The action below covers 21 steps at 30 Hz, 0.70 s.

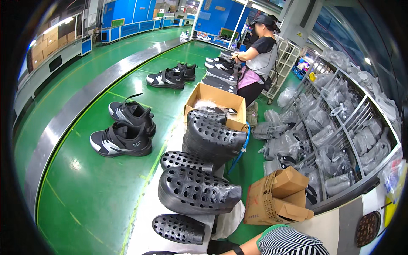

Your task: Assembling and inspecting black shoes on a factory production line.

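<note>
Neither of my hands shows. At the lower edge lies an arm in a striped, green-trimmed sleeve point(289, 241), with a black band point(238, 250) at the wrist; its hand is cut off by the frame. Nearest to it, on a white ledge point(142, 221), are black shoe-shaped forms full of holes: a small one point(178, 228), a larger thick one point(197, 191) and a slim one point(186, 161) behind it. Farther along stands a tall stack of such forms point(214, 140). A pair of black, white and grey sneakers point(123, 140) sits on the green surface to the left.
An open carton point(216, 95) stands beyond the forms; another cardboard box point(276, 197) is at their right. A person point(261, 55) works over shoes farther off. A rack point(340, 114) of plastic-wrapped items lines the right side. More sneakers point(170, 77) stand farther away.
</note>
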Each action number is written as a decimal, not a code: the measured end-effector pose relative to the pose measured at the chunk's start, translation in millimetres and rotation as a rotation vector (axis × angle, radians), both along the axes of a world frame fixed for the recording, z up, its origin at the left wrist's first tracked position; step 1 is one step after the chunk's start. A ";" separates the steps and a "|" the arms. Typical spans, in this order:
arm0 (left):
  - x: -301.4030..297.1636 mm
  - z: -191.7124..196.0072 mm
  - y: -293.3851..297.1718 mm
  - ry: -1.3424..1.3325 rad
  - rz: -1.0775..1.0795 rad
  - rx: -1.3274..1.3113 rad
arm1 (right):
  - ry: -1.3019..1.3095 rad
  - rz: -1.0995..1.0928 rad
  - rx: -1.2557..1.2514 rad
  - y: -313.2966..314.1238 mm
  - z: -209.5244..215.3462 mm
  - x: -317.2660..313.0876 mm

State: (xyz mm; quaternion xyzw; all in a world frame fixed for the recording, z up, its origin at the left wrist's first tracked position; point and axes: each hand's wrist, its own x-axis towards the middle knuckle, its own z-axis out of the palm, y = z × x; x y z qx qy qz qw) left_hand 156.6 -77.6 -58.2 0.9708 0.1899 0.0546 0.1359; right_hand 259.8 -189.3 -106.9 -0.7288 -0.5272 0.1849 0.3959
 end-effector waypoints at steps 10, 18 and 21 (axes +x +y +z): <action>3.9 -4.6 -1.6 -0.017 -0.018 -0.013 | -0.009 0.001 0.022 -3.1 -11.6 -4.8; -9.3 3.8 -0.8 -0.040 0.005 0.026 | -0.013 0.006 0.025 0.0 -1.8 -1.0; -23.6 12.1 -4.7 -0.042 0.050 0.048 | -0.021 0.018 0.031 -6.4 5.3 -0.2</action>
